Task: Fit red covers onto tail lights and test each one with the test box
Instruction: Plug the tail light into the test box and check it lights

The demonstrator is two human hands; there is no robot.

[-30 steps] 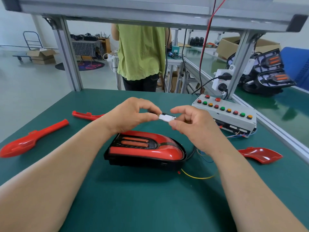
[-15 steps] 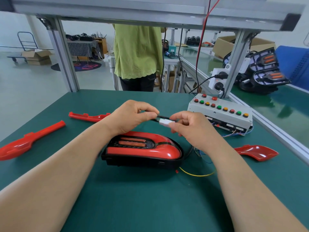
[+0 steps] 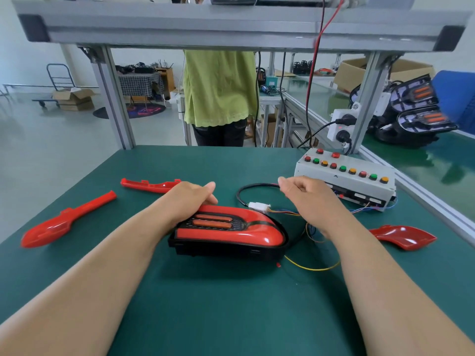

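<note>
At the centre of the frame, tail light: a black-housed tail light [image 3: 226, 235] is laid on the green bench mat [image 3: 231, 304], and a glossy red cover appears fully seated on it.
Connector: a white plastic plug [image 3: 258, 206] is seen just behind the lamp. It is joined to a looped black cable [image 3: 240, 194] on one side and to thin coloured wires on the other.
Test box: a grey metal box with rows of red, green and yellow buttons [image 3: 344, 176] is placed at the centre right, apart from both hands.
Left hand [image 3: 191, 199]: it is rested on the left end of the cover with the fingers laid over it. Nothing is gripped.
Right hand [image 3: 305, 199]: it is held above the mat with the fingers loosely curled and nothing is held. Contact with the cable cannot be told.
Done: on this lamp the cover is judged fitted and the plug mated.
Left: no button is pressed and no glow is made out, so the test is judged pending.
Loose red covers: a long one [image 3: 64, 224] at the left, a slim one [image 3: 149, 185] at the upper left and a curved one [image 3: 403, 236] at the right are unfitted.
Uncovered lamps [image 3: 416, 111]: a pile is seen at the upper right.
</note>
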